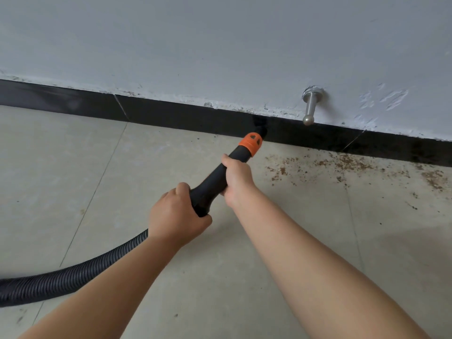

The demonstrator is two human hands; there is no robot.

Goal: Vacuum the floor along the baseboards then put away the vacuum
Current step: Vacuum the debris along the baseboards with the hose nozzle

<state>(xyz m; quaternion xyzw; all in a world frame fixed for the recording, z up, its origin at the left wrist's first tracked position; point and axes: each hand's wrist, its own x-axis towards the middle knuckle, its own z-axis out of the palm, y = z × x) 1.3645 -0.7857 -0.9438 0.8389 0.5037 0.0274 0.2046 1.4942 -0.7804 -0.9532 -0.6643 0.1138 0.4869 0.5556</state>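
A black vacuum wand [217, 178] with an orange collar [251, 142] points up and right at the black baseboard [171, 116]. Its dark nozzle tip [261, 127] meets the baseboard and is hard to make out against it. My left hand [176, 214] grips the wand's rear end where the ribbed black hose [68, 275] joins. My right hand [236, 181] grips the wand farther forward, just behind the orange collar. Brown dirt crumbs [347, 165] lie scattered on the floor along the baseboard, to the right of the nozzle.
The floor is pale beige tile [97, 192] with thin grout lines. A metal doorstop [310, 106] sticks out of the white wall [220, 45] just above the baseboard, right of the nozzle. The hose runs off the left edge; the vacuum body is out of view.
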